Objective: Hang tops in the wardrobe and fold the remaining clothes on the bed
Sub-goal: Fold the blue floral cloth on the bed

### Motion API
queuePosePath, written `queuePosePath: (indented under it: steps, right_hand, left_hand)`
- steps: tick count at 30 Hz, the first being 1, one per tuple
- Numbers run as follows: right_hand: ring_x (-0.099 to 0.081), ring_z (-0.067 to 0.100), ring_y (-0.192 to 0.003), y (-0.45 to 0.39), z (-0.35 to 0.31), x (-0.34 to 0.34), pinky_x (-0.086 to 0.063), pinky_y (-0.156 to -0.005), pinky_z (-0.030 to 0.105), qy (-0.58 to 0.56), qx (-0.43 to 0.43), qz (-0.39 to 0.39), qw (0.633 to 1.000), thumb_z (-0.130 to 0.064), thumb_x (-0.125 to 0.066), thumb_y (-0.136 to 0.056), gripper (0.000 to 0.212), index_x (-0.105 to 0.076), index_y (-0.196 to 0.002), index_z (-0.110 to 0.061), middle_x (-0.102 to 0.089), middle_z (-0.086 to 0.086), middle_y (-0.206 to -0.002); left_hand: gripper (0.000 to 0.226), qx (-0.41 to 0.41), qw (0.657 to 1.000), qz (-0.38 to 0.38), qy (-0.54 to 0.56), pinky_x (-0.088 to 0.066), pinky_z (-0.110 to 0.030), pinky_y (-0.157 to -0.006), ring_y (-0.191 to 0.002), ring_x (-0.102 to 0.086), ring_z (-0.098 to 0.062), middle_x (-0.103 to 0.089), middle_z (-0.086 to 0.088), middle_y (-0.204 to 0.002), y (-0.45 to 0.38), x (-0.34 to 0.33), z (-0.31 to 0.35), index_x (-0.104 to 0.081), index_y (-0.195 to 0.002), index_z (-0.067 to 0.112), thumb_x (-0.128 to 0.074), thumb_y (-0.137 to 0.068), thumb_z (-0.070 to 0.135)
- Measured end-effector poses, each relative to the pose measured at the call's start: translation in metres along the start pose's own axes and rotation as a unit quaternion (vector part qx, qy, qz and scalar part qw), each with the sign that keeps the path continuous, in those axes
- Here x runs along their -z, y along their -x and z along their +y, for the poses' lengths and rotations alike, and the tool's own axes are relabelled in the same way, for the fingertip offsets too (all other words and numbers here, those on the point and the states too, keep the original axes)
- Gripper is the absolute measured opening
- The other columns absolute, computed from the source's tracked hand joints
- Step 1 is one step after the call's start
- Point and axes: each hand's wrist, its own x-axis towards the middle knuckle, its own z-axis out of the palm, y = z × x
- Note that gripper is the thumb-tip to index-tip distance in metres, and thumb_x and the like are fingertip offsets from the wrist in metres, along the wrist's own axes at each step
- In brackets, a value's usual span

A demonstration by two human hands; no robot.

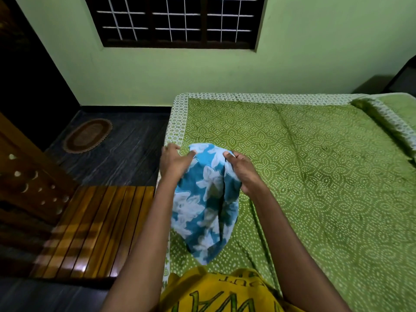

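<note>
A person is standing at the near edge of a bed (315, 167), looking down at both outstretched arms. The left hand (174, 162) and the right hand (242, 171) are each grasping the top edge of a blue cloth (202, 206) printed with large white flowers, the fingers curled into the fabric and the thumbs pinching it from the near side. The cloth is hanging down between the two hands, bunched and creased, with its lower end trailing toward the person's body and lying on the bed cover below the hands (what kind of garment it is cannot be told from its crumpled shape). The bed cover is spreading out to the right of and beyond the right hand, green with a pattern of small white dots and a pale printed border. Below the hands, at the bottom of the view, the person's yellow shirt (220, 291) with green lettering is showing. To the left of the left hand, a polished wooden bench (94, 230) with slats is sitting on a dark floor (126, 152), and farther beyond it an oval mat (87, 136) is lying near the wall. Beyond both hands, a pale green wall (315, 64) is carrying a dark barred window (175, 21).
</note>
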Motion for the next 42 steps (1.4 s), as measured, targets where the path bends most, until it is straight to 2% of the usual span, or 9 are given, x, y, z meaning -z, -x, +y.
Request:
queuePosePath:
  steps: [2,6,14,20,24,30,36,39,42]
  right_hand:
    - [-0.058,0.023,-0.08,-0.002,0.004,-0.008,-0.046,-0.076,0.035,0.006,0.021,-0.007,1.0,-0.017,-0.048,-0.097,0.017,-0.063,-0.092,-0.012,-0.066,0.015,-0.089]
    - [-0.064,0.023,-0.095,-0.002,0.0,-0.011,-0.049,-0.091,0.036,-0.015,0.023,-0.014,1.0,-0.022,-0.042,-0.101,0.027,-0.065,-0.104,-0.009,-0.068,0.016,-0.107]
    - [-0.056,0.013,-0.056,-0.005,0.003,0.007,-0.045,-0.057,0.026,-0.039,-0.007,0.0,0.999,-0.001,-0.056,-0.09,0.016,-0.06,-0.079,-0.013,-0.064,0.003,-0.065]
    - [-0.046,0.013,-0.046,0.0,0.003,0.023,-0.038,-0.053,0.024,0.072,-0.154,-0.037,0.985,-0.034,-0.067,-0.085,0.032,-0.054,-0.065,-0.012,-0.05,0.001,-0.053]
    - [-0.058,0.019,-0.06,-0.001,0.011,0.01,-0.049,-0.056,0.023,-0.059,-0.04,0.059,0.996,-0.017,-0.063,-0.088,0.014,-0.062,-0.086,-0.003,-0.065,0.009,-0.069]
    - [-0.058,0.011,-0.061,-0.018,-0.007,0.07,-0.046,-0.065,0.03,-0.034,0.067,0.209,0.975,-0.014,-0.051,-0.096,0.019,-0.062,-0.083,-0.006,-0.063,0.006,-0.076]
    - [-0.046,0.019,-0.075,-0.029,0.006,0.107,-0.038,-0.068,0.039,0.265,0.059,0.347,0.898,-0.021,-0.057,-0.092,0.033,-0.063,-0.086,0.011,-0.052,0.015,-0.075]
    - [-0.047,0.018,-0.07,-0.028,0.008,0.114,-0.039,-0.067,0.036,0.193,0.048,0.366,0.909,-0.019,-0.059,-0.09,0.029,-0.062,-0.074,0.004,-0.053,0.01,-0.068]
    - [-0.056,0.007,-0.062,-0.021,-0.005,0.119,-0.048,-0.063,0.028,-0.009,0.094,0.303,0.948,-0.012,-0.054,-0.094,0.019,-0.06,-0.075,-0.015,-0.063,-0.003,-0.064]
  left_hand:
    - [0.041,-0.114,0.992,0.039,0.022,-0.044,-0.032,-0.078,-0.087,-0.053,-0.02,-0.052,-0.004,-0.099,0.006,-0.006,0.01,-0.053,-0.102,0.012,-0.075,-0.076,0.036]
    - [0.029,-0.111,0.973,-0.202,0.019,-0.045,-0.027,-0.07,-0.081,-0.056,-0.015,-0.059,-0.002,-0.091,0.022,-0.021,0.033,-0.059,-0.098,0.013,-0.066,-0.084,0.037]
    - [0.051,-0.133,0.986,-0.094,-0.035,-0.019,-0.03,-0.051,-0.049,-0.029,-0.013,-0.029,-0.002,-0.046,0.02,-0.039,0.035,-0.03,-0.045,0.015,-0.065,-0.083,0.014]
    - [0.018,-0.011,0.977,-0.086,0.193,-0.036,-0.026,-0.062,-0.066,-0.047,-0.014,-0.053,-0.01,-0.067,0.009,-0.052,0.01,-0.06,-0.072,0.011,-0.056,-0.09,0.01]
    - [0.013,0.094,0.917,-0.146,0.358,-0.046,-0.03,-0.071,-0.071,-0.057,-0.017,-0.062,-0.007,-0.08,0.006,-0.051,0.009,-0.063,-0.102,0.005,-0.053,-0.094,0.008]
    - [0.019,0.172,0.809,-0.054,0.559,-0.056,-0.024,-0.054,-0.06,-0.064,-0.014,-0.058,-0.012,-0.083,-0.028,0.002,-0.019,-0.052,-0.084,0.006,-0.039,-0.098,0.003]
    - [0.025,0.143,0.868,0.015,0.475,-0.053,-0.033,-0.066,-0.08,-0.058,-0.017,-0.058,-0.007,-0.094,-0.038,0.015,-0.045,-0.047,-0.083,0.02,-0.033,-0.103,0.016]
    - [0.024,0.105,0.885,0.045,0.452,-0.051,-0.031,-0.068,-0.077,-0.057,-0.015,-0.057,-0.007,-0.094,-0.035,0.016,-0.045,-0.046,-0.083,0.022,-0.034,-0.103,0.018]
    - [0.017,0.053,0.83,0.059,0.553,-0.057,-0.026,-0.067,-0.078,-0.061,-0.014,-0.061,-0.005,-0.092,-0.036,0.024,-0.033,-0.049,-0.092,0.017,-0.036,-0.102,0.016]
